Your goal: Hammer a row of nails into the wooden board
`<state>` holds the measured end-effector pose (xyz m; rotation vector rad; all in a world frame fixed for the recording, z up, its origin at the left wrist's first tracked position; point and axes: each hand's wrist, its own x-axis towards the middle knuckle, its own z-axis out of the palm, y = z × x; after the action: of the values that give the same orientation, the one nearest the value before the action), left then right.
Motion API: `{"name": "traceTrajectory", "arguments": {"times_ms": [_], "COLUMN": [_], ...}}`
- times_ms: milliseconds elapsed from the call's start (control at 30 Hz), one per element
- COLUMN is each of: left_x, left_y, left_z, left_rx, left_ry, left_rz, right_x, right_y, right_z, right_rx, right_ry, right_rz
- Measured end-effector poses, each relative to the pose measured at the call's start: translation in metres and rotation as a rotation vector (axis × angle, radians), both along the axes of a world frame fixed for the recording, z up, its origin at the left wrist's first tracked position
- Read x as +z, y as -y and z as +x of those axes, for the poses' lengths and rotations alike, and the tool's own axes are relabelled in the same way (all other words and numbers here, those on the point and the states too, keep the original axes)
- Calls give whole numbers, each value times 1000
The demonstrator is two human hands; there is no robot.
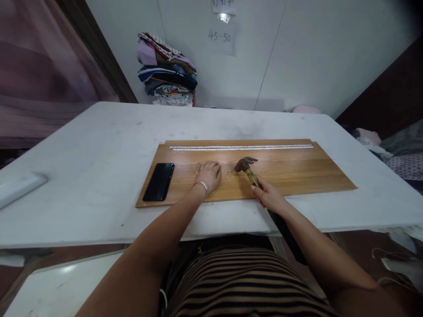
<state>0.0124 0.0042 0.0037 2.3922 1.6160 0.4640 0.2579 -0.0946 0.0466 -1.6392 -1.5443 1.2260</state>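
Note:
My right hand (269,193) is wrapped round the handle of a claw hammer (243,165). Its rusty head is just above the wooden board (297,169), and the black end of its handle runs back under my forearm. On the board's left half rests my left hand (209,174), a bracelet on its wrist. Its fingers are bent down together, and whatever is under them is hidden. Loose nails (194,166) lie beside that hand. A row of small dark marks, nails or holes, runs along the board near the hammer head.
A black phone (158,182) lies on the board's left end. Two white measuring strips (241,148) run along its far side. The board sits on a white table (82,176). Folded cloths (167,70) are stacked by the wall, and a white object (20,189) is at far left.

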Motion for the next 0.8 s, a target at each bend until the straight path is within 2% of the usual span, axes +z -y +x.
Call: {"name": "traceTrajectory", "arguments": {"times_ms": [800], "left_x": [2], "left_y": [0], "left_z": [1], "left_rx": [-6], "left_ry": [-37], "left_rz": [-11], "right_x": [5], "right_y": [-1], "right_z": [-3], "right_rx": [-43], "right_ry": [-14], "right_rz": [-50]}}
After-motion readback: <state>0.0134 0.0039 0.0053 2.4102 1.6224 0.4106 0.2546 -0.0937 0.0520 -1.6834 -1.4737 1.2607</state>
